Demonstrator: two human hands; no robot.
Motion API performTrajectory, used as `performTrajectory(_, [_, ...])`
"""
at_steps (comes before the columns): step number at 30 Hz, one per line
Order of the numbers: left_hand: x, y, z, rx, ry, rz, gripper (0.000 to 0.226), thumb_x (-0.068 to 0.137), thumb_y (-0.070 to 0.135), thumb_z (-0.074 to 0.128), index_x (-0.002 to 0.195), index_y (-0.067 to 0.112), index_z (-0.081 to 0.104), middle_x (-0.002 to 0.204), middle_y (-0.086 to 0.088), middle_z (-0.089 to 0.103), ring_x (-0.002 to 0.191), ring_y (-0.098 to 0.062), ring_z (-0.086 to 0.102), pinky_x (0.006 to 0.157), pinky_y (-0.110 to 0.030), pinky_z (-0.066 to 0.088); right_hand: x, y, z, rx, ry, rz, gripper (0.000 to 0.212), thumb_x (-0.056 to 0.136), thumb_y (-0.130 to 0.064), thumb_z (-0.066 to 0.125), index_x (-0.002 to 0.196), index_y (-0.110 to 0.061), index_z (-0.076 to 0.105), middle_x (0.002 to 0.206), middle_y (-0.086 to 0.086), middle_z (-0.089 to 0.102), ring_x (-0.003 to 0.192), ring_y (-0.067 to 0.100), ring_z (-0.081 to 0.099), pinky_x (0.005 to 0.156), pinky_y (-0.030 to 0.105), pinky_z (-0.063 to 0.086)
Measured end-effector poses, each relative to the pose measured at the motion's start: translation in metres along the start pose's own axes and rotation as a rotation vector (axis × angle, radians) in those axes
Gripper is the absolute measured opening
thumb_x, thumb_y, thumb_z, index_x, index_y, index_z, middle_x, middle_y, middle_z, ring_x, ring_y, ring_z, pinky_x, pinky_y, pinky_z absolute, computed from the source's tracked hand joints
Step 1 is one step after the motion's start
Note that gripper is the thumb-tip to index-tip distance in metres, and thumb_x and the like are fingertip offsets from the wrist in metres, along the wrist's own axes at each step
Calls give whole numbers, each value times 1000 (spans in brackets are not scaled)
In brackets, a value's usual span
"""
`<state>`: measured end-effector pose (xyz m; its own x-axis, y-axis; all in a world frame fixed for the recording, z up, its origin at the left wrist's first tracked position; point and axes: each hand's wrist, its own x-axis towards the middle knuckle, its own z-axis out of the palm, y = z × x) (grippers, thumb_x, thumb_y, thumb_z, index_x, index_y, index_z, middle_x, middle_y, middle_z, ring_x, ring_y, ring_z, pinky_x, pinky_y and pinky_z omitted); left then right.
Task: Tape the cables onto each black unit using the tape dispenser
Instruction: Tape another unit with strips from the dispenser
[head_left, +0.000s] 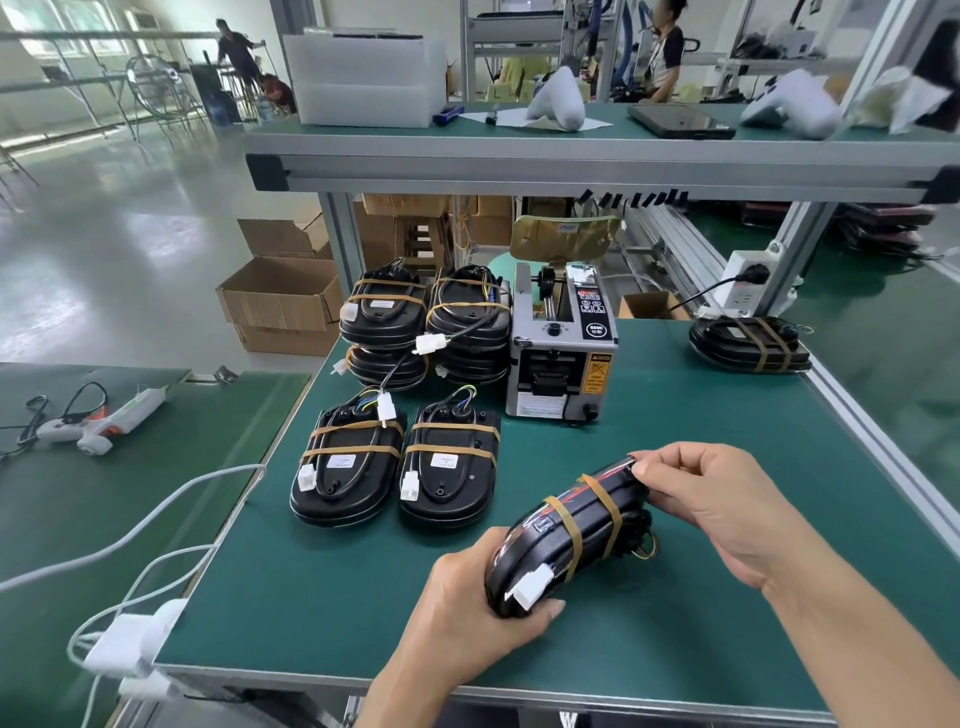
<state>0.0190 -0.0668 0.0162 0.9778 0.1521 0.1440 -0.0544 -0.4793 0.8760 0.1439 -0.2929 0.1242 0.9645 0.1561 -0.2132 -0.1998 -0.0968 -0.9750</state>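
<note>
A black unit with two tan tape bands and a white connector is held tilted on its edge above the green table. My left hand grips its near end under the connector. My right hand pinches its far upper end with thumb and fingers. The grey tape dispenser stands at the table's middle back. Two taped units lie flat side by side left of centre. Stacked taped units sit behind them, beside the dispenser. One more taped unit lies at the far right.
A hot glue gun lies on the left bench. White cables and a power adapter hang at the table's near left corner. A power strip is mounted at the right rail. Cardboard boxes stand on the floor behind.
</note>
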Motion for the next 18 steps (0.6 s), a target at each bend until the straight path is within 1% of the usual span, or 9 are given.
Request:
performTrajectory(5, [0,0,0,5,7,10,47,71,51,89,105,32,64,81,10,71,70,-16,62,71,-39,57,2,3,0,-6,5,-10,6,90,3,73,85,6,75,101,8,81,95,16,73,92,30,60])
performTrajectory(11, [0,-1,0,10,6,21,47,72,51,90,107,37,64,82,12,71,72,-14,63,72,-36,57,2,5,2,1,27,-29,10,90,3,73,81,3,75,99,9,81,87,19,71,92,31,61])
performTrajectory(15, [0,-1,0,14,9,29,45,72,51,90,105,39,62,83,13,71,71,-11,62,71,-34,57,2,5,2,-7,45,-40,11,89,3,74,78,1,76,96,12,80,85,21,71,97,39,58])
performTrajectory(18, [1,-1,0,19,15,34,44,72,51,90,103,40,61,81,15,70,68,-8,60,68,-29,56,2,6,4,-37,56,-56,19,88,1,75,70,-6,77,93,9,81,83,20,70,99,44,58])
